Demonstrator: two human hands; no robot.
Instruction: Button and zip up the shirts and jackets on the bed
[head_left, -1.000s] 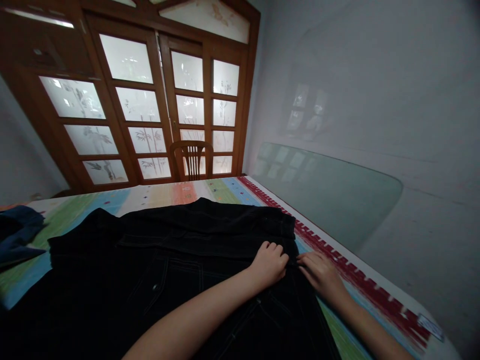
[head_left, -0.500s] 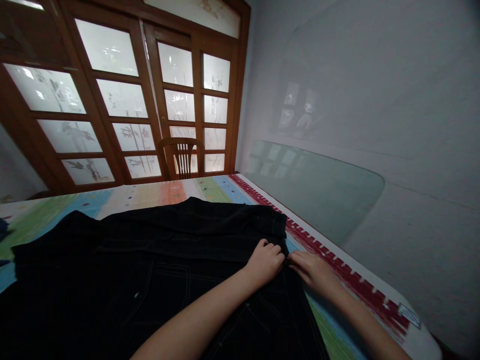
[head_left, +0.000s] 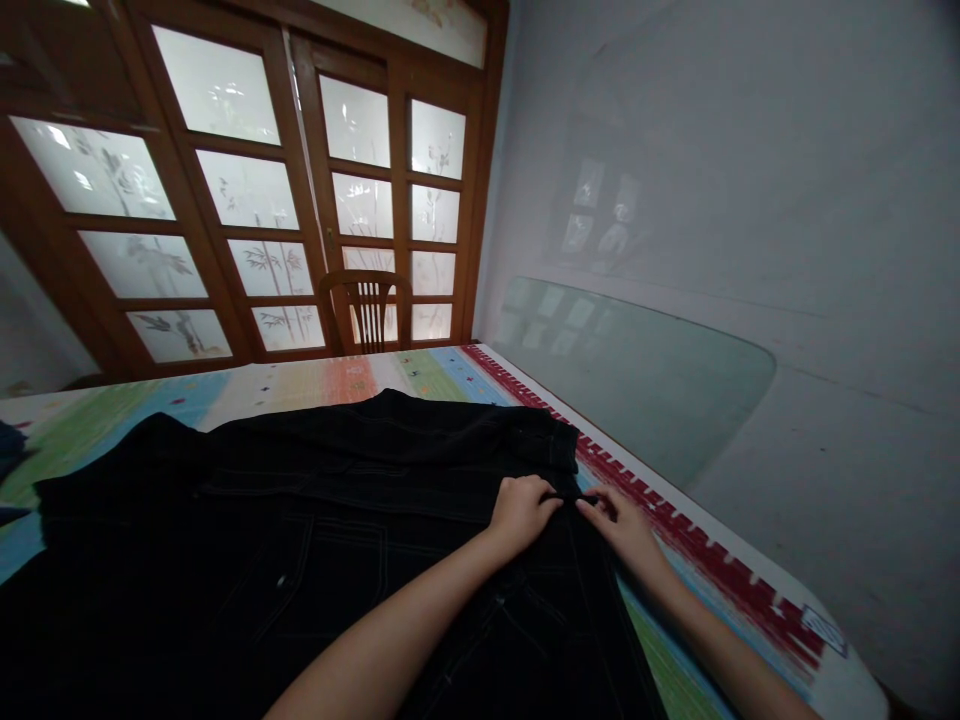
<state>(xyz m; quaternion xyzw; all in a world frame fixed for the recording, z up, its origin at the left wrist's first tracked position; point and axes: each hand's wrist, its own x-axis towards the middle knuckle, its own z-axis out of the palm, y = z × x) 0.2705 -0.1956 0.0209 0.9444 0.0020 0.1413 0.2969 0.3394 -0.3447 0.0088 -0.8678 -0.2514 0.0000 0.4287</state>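
A black jacket [head_left: 337, 560] with pale stitching lies spread over the table, its collar side to the left and a sleeve [head_left: 450, 430] along the far side. At the hem on the right, my left hand [head_left: 523, 515] pinches the dark cloth between thumb and fingers. Just right of it, my right hand [head_left: 611, 520] grips the same edge with its fingertips, and a short stretch of hem runs between the two hands. A small metal button [head_left: 282, 580] shows near a pocket. The cloth inside my fingers is mostly hidden.
A colourful striped tablecloth [head_left: 352, 378] covers the table. Behind it stand a wooden chair [head_left: 367, 300] and glazed wooden doors [head_left: 300, 200]. A glass panel [head_left: 637, 360] leans on the wall at right. Dark blue cloth [head_left: 9, 450] lies at the far left.
My hands have shifted slightly up and a little apart along the hem, showing a strip of it between them. The right fingers have changed their grip. The view has tilted slightly.
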